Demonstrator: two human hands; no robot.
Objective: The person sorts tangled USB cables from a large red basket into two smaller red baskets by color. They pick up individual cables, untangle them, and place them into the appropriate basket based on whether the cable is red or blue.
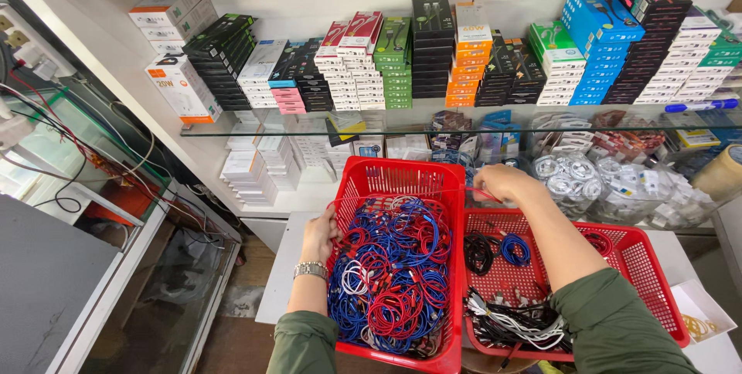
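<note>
A red plastic basket (384, 177) full of coiled red, blue and white cables (394, 266) stands in front of me. My left hand (321, 235), with a metal watch on the wrist, grips that basket's left rim. My right hand (502, 183) reaches over the rim between the two baskets and pinches a thin red cable (475, 191). A second red basket (641, 258) on the right holds a blue coil (515, 249), black cables (479, 252) and a bundle of white and black cables (514, 324).
A glass shelf (433, 128) at the back carries stacks of coloured boxes (471, 53). Bagged white cables (572, 177) lie behind the right basket. A tape roll (719, 173) and a white tray (703, 312) sit at right. Loose wires (69, 150) hang at left.
</note>
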